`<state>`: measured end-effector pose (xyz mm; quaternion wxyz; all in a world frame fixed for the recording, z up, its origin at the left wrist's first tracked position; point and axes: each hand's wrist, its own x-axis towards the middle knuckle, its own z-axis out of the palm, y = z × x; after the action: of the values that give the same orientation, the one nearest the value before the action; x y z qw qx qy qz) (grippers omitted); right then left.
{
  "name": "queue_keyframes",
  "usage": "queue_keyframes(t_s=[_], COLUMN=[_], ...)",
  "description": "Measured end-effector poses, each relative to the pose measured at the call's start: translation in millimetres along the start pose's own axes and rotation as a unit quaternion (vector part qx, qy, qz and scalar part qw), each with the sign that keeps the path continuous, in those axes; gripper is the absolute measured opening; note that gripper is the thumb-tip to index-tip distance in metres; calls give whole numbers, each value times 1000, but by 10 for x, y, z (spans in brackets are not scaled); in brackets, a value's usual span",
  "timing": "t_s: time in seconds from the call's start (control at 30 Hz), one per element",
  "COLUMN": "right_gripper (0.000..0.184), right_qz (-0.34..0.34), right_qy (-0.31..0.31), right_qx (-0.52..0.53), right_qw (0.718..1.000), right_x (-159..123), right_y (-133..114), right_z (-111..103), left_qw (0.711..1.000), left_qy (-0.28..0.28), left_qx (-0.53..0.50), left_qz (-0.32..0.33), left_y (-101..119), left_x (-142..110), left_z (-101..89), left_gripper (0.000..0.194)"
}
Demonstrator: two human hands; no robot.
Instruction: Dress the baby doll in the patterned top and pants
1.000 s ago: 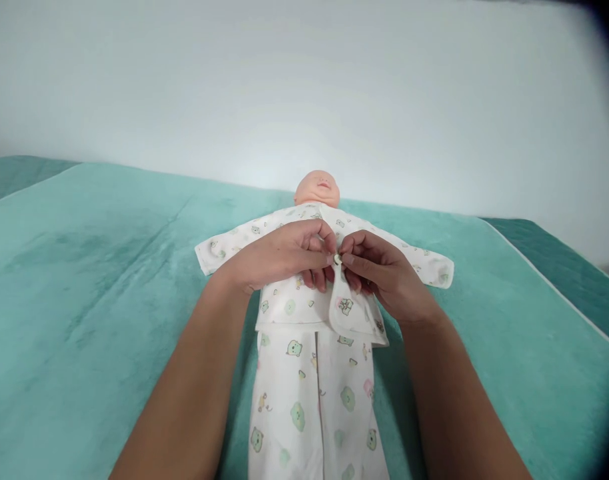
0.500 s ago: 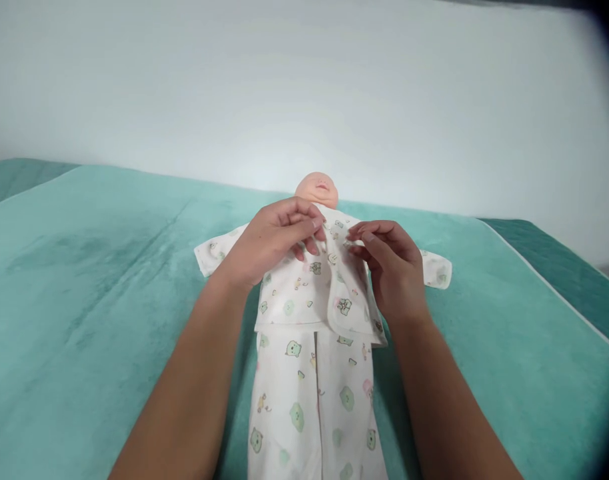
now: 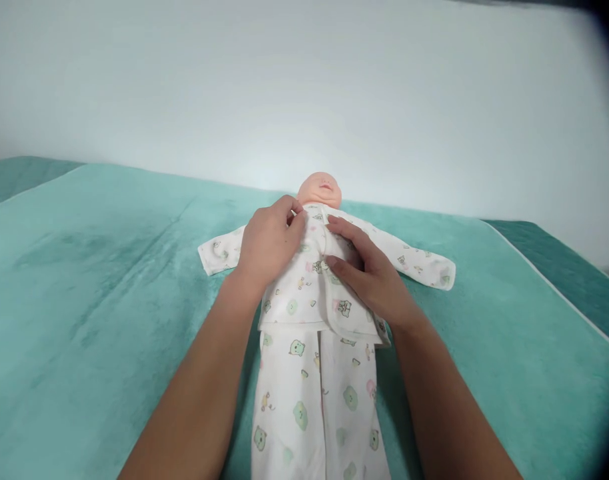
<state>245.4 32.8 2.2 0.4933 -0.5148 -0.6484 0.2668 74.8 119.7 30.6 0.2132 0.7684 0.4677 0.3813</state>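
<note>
A baby doll (image 3: 320, 190) lies on its back, dressed in a white baby shirt (image 3: 297, 303) and matching pants (image 3: 312, 400) printed with small green animals. The shirt's front flap overlaps down the middle, and both sleeves stretch out sideways. At the left of the chest, just below the neck, my left hand (image 3: 272, 240) is curled with thumb and forefinger close together on the shirt cloth; its other fingertips are hidden. My right hand (image 3: 367, 270) rests on the other side of the shirt front, its fingers stretched out and spread toward the middle edge.
A teal plush blanket (image 3: 109, 320) with pale edging lies under the doll. Darker teal quilted cloth (image 3: 559, 260) shows past its edge at the right. Behind stands a plain white wall (image 3: 304, 87).
My right hand has come down from above the chest and flattened onto the shirt front. My left hand has shifted slightly left toward the collar. The shirt flap now lies flatter.
</note>
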Motion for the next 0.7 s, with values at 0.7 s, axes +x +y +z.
queue_keyframes(t_s=[0.7], right_gripper=[18], right_qz=[-173], right_qy=[-175], right_qx=[-404], right_qw=[881], right_x=[-309], right_y=[-599], right_z=[343], left_qw=[996], left_qy=[84], left_qx=[-21], left_qz=[-19], left_y=[1], left_x=[10], left_z=[61], left_gripper=[14])
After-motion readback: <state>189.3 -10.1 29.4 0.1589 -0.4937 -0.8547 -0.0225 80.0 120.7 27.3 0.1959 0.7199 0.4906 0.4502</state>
